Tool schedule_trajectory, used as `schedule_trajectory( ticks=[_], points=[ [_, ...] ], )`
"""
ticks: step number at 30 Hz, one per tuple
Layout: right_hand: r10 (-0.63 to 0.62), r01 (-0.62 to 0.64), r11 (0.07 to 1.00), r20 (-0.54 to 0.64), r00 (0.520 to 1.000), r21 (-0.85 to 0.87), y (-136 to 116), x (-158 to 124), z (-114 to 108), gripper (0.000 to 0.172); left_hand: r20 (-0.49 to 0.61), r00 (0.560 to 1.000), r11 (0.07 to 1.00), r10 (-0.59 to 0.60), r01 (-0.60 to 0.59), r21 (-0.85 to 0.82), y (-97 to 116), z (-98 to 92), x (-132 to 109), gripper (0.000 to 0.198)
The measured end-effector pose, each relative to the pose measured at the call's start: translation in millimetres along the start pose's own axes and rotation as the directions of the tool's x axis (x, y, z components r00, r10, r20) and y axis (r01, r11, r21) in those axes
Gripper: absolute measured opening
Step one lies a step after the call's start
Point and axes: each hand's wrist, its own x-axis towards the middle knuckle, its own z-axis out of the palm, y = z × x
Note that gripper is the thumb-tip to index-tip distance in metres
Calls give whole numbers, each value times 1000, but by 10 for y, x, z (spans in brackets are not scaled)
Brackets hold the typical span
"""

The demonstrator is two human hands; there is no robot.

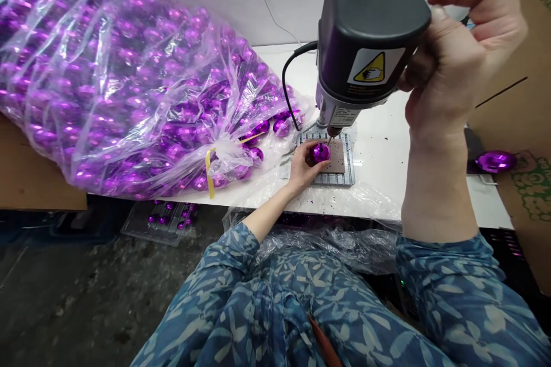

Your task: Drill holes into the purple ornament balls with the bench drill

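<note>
A black drill press [372, 28] with a yellow warning label stands over a slotted metal base [349, 175]. On the base lies a flat brown board [338, 156]. My left hand [301, 167] holds a shiny purple ball [321, 152] on the board, fingers and thumb round its left side. The thin drill bit [329, 140] points down at the top of the ball; whether they touch I cannot tell. Raised beside the drill head's right side is my right hand [456, 51], its fingers curled and closed; what they grip is hidden behind them.
A big clear bag [142, 80] of purple balls fills the left, tied with yellow ribbon. Loose purple balls [282, 127] lie by it. Cardboard boxes [512, 86] flank the white table [383, 178]. Another purple ball [496, 161] is at right. A tray [166, 223] with balls sits below.
</note>
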Motion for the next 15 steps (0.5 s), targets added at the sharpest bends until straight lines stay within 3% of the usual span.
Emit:
schedule_trajectory(
  ticks=[3,6,8,11,13,15],
  points=[
    [-20,21,999,-34,999,34,-10,-4,9,10,-70,994,996,80,-77,40,14,-55,-124,60],
    [-35,36,998,-29,999,52,0,10,3,10,-47,957,956,287,-283,79,28,-181,-402,51],
    [-43,44,997,-24,999,61,26,25,-11,10,65,872,870,484,-488,71,9,-314,-710,49],
    [-69,69,995,-8,998,75,85,51,-28,7,336,681,707,650,-705,62,-99,-554,-1265,47],
    [-93,93,991,-5,996,94,122,68,-31,7,514,586,631,626,-769,109,-202,-697,-1582,44],
    [-116,116,987,-11,993,113,146,81,-31,8,618,556,591,556,-787,177,-277,-799,-1783,44]
  ],
)
